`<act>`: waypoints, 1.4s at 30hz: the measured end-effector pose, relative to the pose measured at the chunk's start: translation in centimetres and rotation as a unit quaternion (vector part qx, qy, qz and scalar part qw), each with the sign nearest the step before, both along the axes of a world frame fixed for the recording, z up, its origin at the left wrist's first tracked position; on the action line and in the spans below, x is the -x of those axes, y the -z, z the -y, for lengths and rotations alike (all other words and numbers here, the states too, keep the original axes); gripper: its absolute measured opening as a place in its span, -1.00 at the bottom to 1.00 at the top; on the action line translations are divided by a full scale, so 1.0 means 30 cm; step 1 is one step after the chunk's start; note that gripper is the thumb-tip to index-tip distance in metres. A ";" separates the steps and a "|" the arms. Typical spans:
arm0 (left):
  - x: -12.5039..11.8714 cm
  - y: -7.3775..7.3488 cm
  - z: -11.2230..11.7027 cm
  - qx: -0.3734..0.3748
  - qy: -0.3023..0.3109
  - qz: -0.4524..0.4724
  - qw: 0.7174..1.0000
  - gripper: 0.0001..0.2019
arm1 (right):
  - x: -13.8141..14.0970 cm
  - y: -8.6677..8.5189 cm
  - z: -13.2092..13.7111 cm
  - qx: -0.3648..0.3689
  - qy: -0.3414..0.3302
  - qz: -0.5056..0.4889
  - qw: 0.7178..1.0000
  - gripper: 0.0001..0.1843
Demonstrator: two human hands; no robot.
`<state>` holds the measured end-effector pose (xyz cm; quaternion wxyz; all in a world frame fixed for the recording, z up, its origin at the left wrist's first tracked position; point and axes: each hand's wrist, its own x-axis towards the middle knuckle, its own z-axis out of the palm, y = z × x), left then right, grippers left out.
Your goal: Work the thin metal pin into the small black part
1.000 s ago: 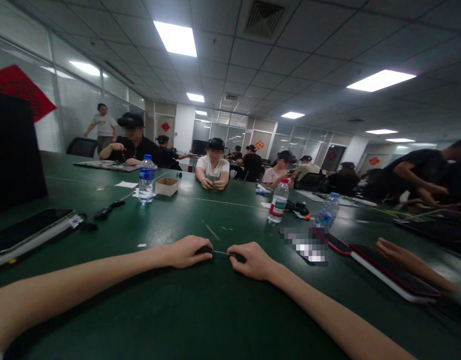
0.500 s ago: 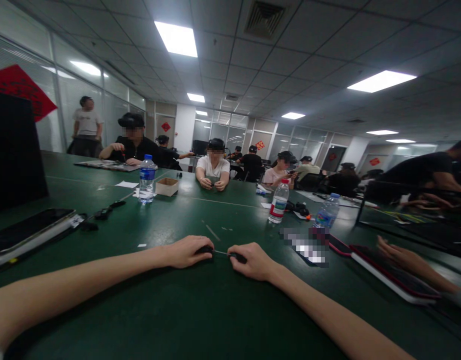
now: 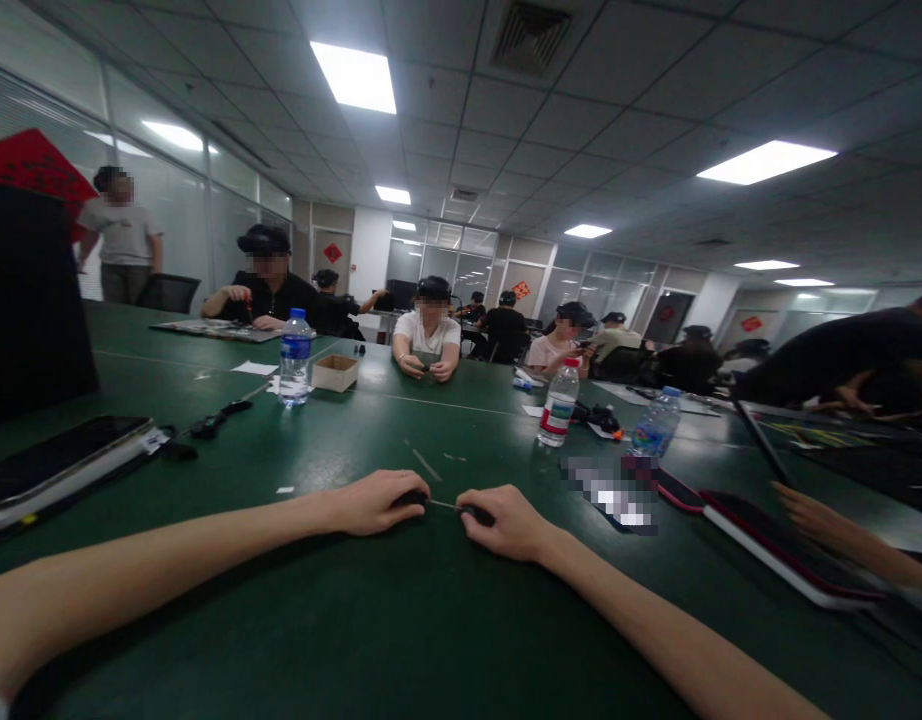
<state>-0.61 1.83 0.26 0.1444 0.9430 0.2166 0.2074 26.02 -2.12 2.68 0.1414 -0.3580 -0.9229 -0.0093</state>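
My right hand point(image 3: 509, 520) is closed on the dark handle of what looks like a small screwdriver point(image 3: 476, 515). Its thin metal shaft points left and bridges the gap between the two hands. A small black object point(image 3: 413, 499) is gripped in my left hand point(image 3: 380, 501), its kind mostly hidden by the fingers. The shaft's tip reaches this object; whether it sits inside or only touches cannot be made out. Both hands rest low over the green table point(image 3: 401, 620), level with each other.
Ahead stand water bottles, one blue-capped point(image 3: 295, 355) and one red-capped point(image 3: 558, 402), plus a small cardboard box point(image 3: 335, 373). A phone on a white block point(image 3: 63, 462) lies left. To the right are a tablet-like device point(image 3: 787, 545) and a neighbour's hand point(image 3: 828, 515). People sit opposite.
My hands and what they hold have barely moved. The standing person at the far left has shifted left. At right, the neighbour's hand and a dark panel beside it have changed position.
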 end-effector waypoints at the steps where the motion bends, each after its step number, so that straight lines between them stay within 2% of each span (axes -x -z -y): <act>1: 0.000 -0.002 0.002 0.000 0.001 0.001 1.000 -0.73 | 0.000 0.001 -0.001 -0.002 0.000 -0.001 1.000 -0.73; 42: 0.000 -0.003 0.004 0.000 -0.002 -0.002 1.000 -0.72 | 0.007 -0.023 0.016 0.027 0.010 0.004 1.000 -0.69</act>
